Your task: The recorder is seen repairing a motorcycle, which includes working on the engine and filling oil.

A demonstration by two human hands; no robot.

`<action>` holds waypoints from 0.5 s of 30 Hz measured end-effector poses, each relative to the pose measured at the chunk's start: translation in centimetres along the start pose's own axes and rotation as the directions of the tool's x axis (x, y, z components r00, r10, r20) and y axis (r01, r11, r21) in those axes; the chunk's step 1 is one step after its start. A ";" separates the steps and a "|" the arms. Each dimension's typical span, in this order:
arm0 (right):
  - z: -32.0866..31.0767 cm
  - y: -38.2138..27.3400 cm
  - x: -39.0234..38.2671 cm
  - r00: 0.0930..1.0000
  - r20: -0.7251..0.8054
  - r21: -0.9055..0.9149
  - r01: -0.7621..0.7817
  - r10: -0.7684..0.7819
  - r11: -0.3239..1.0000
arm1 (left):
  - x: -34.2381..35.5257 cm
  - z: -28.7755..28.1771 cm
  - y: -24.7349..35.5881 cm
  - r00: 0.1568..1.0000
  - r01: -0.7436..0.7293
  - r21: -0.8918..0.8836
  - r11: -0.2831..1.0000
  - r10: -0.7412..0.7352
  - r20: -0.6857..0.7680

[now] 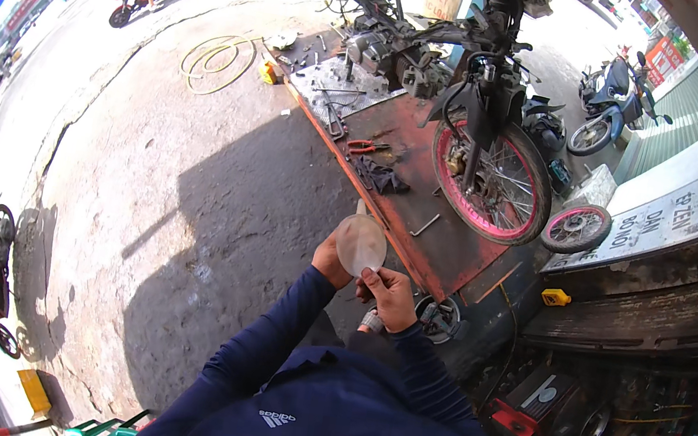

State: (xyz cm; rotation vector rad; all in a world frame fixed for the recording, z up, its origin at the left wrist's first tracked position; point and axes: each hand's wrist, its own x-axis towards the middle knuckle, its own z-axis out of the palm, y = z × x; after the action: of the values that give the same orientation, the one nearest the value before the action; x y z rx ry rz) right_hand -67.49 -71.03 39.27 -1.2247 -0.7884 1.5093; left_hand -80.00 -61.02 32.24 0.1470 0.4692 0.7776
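Observation:
In front of my chest, both hands hold a cloudy whitish plastic funnel, with its round, wide part uppermost. My left hand is closed round its left side, the fingers partly hidden behind it. At the narrow lower end, my right hand pinches with thumb and fingers. Just beyond the hands is the edge of a rusty red metal work platform. On it lie red-handled pliers, a dark rag and an L-shaped metal key.
A partly stripped motorcycle with a pink-rimmed front wheel stands on the platform. A round metal pan of parts sits by my right forearm. Right of me are a yellow bottle and a red-and-black machine. A coiled yellow hose lies far left.

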 end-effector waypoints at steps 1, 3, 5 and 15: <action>0.0 -1.2 2.7 0.999 -0.028 -0.055 -0.021 0.020 0.998 | 2.0 0.8 1.5 0.999 -0.031 -0.029 0.999 0.031 -0.015; 0.0 -2.7 7.7 0.999 -0.030 -0.042 0.043 -0.044 0.998 | 5.3 1.7 4.7 0.996 -0.070 -0.030 0.997 0.072 0.047; 0.2 -3.4 13.3 0.996 -0.070 0.025 0.052 -0.050 0.998 | 8.9 2.3 8.0 0.997 -0.068 0.000 0.998 0.068 0.025; -0.5 -5.7 43.3 0.883 -0.458 0.031 0.129 -0.100 0.991 | 32.4 3.5 23.5 0.985 -0.057 0.381 0.923 0.113 -0.127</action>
State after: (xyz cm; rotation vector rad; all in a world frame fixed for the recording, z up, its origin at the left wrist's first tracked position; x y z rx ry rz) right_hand -64.93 -28.25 31.01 -1.3907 -0.4850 1.0765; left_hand -73.48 -21.43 30.93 0.4736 0.7550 0.7804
